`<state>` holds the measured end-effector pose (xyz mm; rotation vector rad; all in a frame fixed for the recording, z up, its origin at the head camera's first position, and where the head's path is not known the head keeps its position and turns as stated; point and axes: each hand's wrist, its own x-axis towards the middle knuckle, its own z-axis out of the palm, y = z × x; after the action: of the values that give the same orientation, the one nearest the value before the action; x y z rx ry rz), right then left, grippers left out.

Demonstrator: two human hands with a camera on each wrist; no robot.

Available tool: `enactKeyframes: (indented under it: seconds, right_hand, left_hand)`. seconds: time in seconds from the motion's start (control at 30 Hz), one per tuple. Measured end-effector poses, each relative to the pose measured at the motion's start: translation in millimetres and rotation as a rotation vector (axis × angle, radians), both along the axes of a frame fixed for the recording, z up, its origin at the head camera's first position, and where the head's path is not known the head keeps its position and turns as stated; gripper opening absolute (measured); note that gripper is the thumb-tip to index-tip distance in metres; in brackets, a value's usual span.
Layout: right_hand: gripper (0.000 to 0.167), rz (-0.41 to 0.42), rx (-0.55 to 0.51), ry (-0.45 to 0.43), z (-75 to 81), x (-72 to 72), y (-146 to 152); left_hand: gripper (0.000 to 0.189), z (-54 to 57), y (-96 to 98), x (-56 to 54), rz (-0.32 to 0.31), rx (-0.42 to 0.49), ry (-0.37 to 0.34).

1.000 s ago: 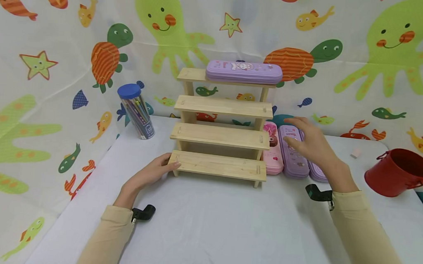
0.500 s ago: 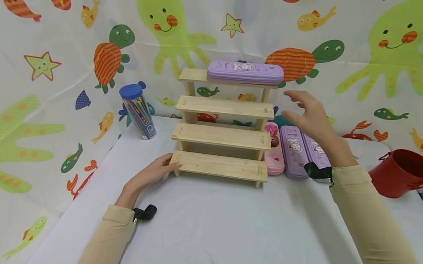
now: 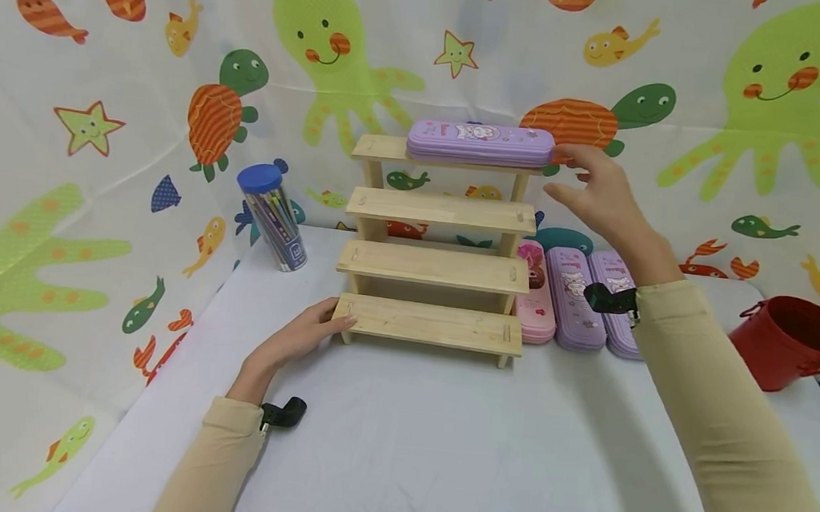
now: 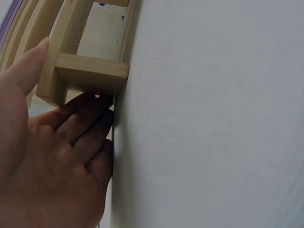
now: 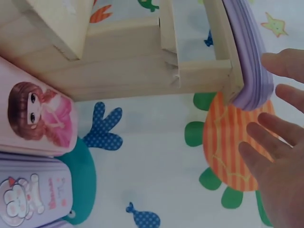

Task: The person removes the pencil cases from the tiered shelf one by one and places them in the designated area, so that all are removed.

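Note:
A stepped wooden shelf point(image 3: 433, 265) stands at the centre of the head view. My left hand point(image 3: 300, 334) grips the left end of its lowest step. In the left wrist view the thumb lies on the board and the fingers point(image 4: 90, 118) reach against the end below it. A purple pencil case point(image 3: 480, 143) lies flat on the top step, its right end jutting past the board. My right hand point(image 3: 602, 200) is spread at that end, index fingertip at the case; whether it touches cannot be told. The right wrist view shows its fingers apart, around nothing.
Right of the shelf lie a pink pencil case point(image 3: 535, 298) and two purple ones point(image 3: 576, 301). A red bucket point(image 3: 778, 349) stands farther right. On the left is a clear tube of pencils with a blue lid point(image 3: 276, 217). A printed curtain point(image 3: 399, 30) hangs behind.
My right hand has risen from above the pencil cases on the table to the right end of the case on the top step. The left hand stays on the lowest step.

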<state>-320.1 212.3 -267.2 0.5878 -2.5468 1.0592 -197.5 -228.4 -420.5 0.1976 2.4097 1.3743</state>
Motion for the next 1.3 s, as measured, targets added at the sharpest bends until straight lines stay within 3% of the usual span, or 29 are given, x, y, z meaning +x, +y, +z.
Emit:
enactKeyframes:
  seconds: [0.07,0.33,0.63,0.83,1.1,1.3]
  right_hand:
    - [0.059,-0.009,0.006,-0.02,2.8,-3.3,-3]
    - [0.064,-0.04,0.122,-0.065,13.8,-21.4,-15]
    - [0.071,0.031,0.228,-0.116,25.6,-29.2,-22]
    - [0.073,0.065,0.191,-0.173,25.2,-30.2,-27]
    - [0.06,0.011,0.141,-0.134,22.9,-23.4,-31]
    - [0.06,0.005,0.141,-0.189,25.1,-14.6,-34]
  left_hand:
    - [0.071,2.9,1.1,1.2,-0.001,0.0,-0.003]
    - [0.078,-21.2,-7.8,-8.7,0.002,0.005,0.025]
    - [0.078,-24.2,-7.9,-9.3,0.009,-0.002,0.028]
    - [0.077,-22.3,-7.5,-9.6,0.015,0.006,0.01]
    - [0.082,-23.8,-9.8,-10.5,0.007,-0.017,0.021]
    - [0.085,-23.1,-11.5,-9.3,0.003,-0.032,0.026]
